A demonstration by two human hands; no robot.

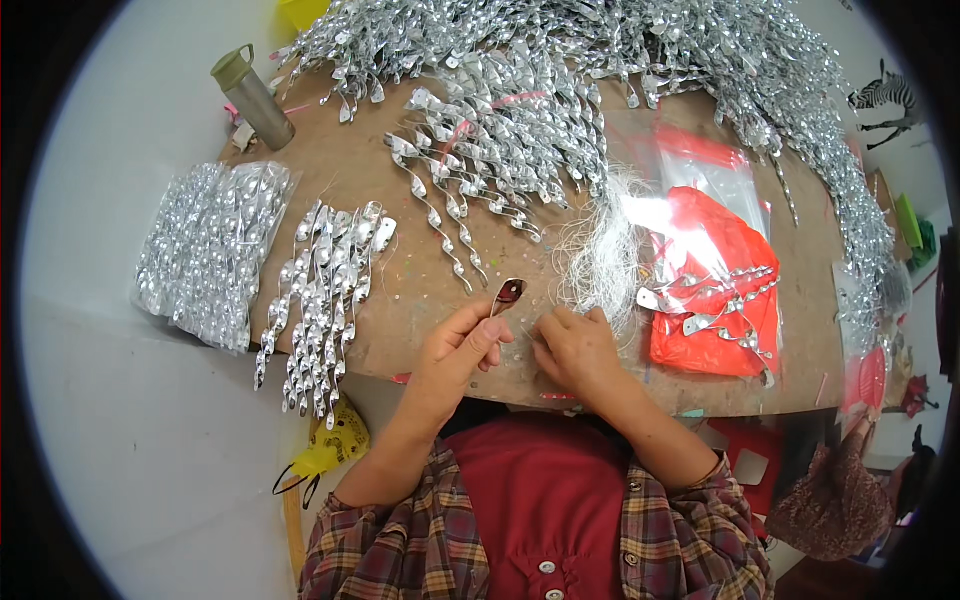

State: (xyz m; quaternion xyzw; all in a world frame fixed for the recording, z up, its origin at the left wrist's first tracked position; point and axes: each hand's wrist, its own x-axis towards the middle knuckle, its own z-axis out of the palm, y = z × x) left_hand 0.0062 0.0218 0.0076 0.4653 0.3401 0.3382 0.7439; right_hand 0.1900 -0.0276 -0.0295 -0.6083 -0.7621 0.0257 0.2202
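My left hand pinches a shiny twisted metallic strip, its flat end up and reflecting dark red. Most of that strip's length is hidden by my fingers. Close by on the right, my right hand is closed, fingers curled in at the table's near side; what it grips, if anything, cannot be made out. Just beyond it lies a loose tangle of white thread. Farther off, a bundle of silver spiral strips is spread over the brown table.
Left of my hands lie silver spirals over the table edge, a packed clear bag of spirals and a metal bottle. On the right, a red plastic bag carries a few spirals. A large silver heap lines the far edge.
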